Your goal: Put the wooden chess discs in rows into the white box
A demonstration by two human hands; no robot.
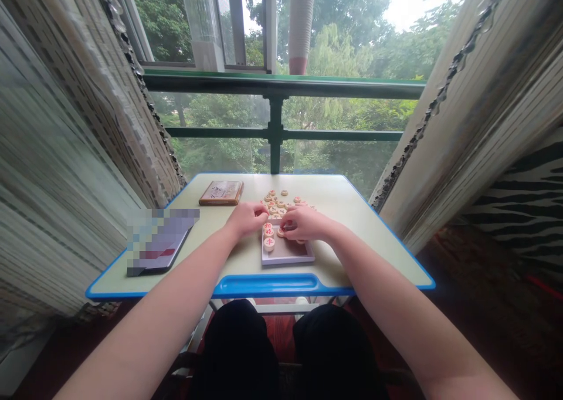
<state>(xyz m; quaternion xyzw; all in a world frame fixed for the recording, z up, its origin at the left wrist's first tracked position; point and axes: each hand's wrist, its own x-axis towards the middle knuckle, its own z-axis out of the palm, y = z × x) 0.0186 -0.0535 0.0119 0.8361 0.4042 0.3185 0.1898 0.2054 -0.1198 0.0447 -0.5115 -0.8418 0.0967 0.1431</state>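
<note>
Left hand (248, 219) and right hand (305, 224) working over a shallow tray (288, 261), fingers of each curled together, grip unclear, xiangqi pieces (268, 237) stacked in the tray just below the left fingertips, loose pieces (279, 203) just beyond both hands' fingers.

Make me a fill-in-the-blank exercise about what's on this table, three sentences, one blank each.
The round wooden xiangqi pieces bear characters in ____.
The table has a ____ edge.
The phone lies to the ____ of the shallow tray, which the left hand and right hand reach over.

Missing words: red, blue, left.
</note>
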